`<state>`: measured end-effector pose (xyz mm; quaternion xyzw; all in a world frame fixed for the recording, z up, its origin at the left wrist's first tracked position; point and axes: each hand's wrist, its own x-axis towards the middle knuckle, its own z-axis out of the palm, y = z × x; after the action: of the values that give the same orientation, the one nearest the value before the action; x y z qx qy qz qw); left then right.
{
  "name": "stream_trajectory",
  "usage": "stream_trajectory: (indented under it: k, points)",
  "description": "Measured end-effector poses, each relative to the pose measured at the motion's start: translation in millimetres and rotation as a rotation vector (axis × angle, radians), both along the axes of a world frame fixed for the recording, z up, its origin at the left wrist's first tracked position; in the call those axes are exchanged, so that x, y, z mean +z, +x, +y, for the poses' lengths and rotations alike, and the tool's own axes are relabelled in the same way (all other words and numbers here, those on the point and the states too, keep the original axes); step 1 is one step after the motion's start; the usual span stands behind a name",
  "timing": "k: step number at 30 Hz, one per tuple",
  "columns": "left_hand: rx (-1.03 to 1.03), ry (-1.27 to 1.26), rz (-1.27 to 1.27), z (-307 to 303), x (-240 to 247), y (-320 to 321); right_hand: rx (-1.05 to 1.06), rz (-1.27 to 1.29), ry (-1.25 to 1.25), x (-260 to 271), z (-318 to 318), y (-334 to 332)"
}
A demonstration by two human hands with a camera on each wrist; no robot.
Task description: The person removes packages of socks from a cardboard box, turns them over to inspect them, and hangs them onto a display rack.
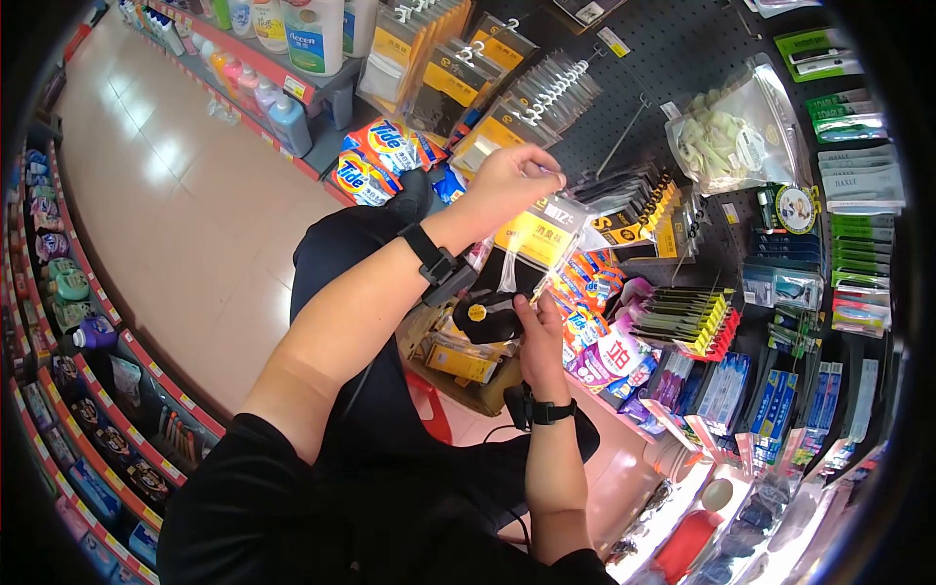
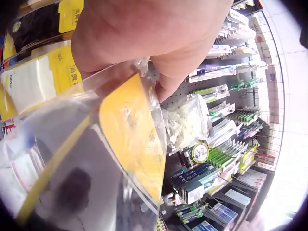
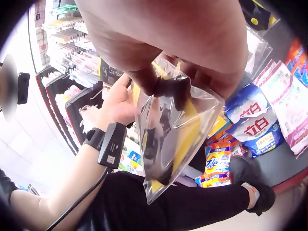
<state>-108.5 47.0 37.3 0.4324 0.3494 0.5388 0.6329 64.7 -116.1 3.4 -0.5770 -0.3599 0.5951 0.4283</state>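
Both hands are on a clear plastic sock pack [image 1: 534, 234] with a yellow header card and dark contents. My left hand [image 1: 517, 190] is at its top edge, and the left wrist view shows finger and thumb pinching the plastic beside the yellow card [image 2: 132, 134]. Lower down, my right hand [image 1: 542, 341] grips the pack's other end. Seen from the right wrist, the clear pack [image 3: 168, 130] tapers away from the curled fingers of that hand. Close by the right thumb is a black item [image 1: 492, 324] with a round yellow sticker.
An open carton [image 1: 478, 390] with yellow packs stands below the hands. Similar packs [image 1: 453, 88] hang on hooks from the dark pegboard [image 1: 624, 78]. Tide detergent bags [image 1: 375, 156] sit on the low shelf. Toothbrush packs [image 1: 721, 390] line the right; a tiled aisle [image 1: 185, 214] runs left.
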Motion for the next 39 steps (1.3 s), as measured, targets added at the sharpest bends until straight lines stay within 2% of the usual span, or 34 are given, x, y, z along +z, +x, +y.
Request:
stream_trajectory:
  k: [1, 3, 4, 6, 10, 11, 12, 14, 18, 20, 28, 31, 37, 39]
  points:
    - [0.002, -0.002, 0.0, 1, -1, -2, -0.006, -0.001, 0.025, 2, 5, -6]
    - [0.204, 0.007, -0.02, 5, -5, -8, 0.029, 0.019, 0.052, 5, 16, -14]
    - [0.209, 0.005, -0.019, 8, -7, -12, 0.034, 0.02, 0.05, 8, 22, -20]
    - [0.359, -0.094, -0.167, 13, -10, -19, 0.046, 0.036, 0.021, 22, 33, -34]
    - [0.441, -0.151, -0.139, 17, -9, -33, 0.05, 0.064, 0.033, 26, 50, -60]
    - [0.444, -0.152, -0.14, 18, -8, -36, 0.061, 0.075, -0.073, 30, 53, -61]
    - [0.464, -0.147, -0.11, 18, -8, -39, 0.064, 0.074, -0.074, 26, 57, -64]
    - [0.502, -0.138, -0.05, 18, -8, -46, 0.078, -0.012, 0.042, 13, 65, -70]
    - [0.59, -0.138, -0.069, 19, -8, -61, 0.108, 0.009, 0.153, 14, 80, -85]
    - [0.645, -0.128, -0.105, 23, -12, -68, 0.11, 0.031, 0.126, 26, 84, -95]
    - [0.643, -0.155, -0.176, 19, -3, -81, 0.194, 0.083, 0.053, 12, 91, -95]
    - [0.672, -0.144, -0.112, 19, -4, -86, 0.183, 0.084, 0.063, 12, 92, -97]
    - [0.809, -0.021, -0.139, 22, -10, -102, 0.256, -0.125, 0.064, 12, 111, -107]
    - [0.862, 0.01, -0.054, 23, -13, -108, 0.254, -0.074, 0.112, 11, 122, -120]
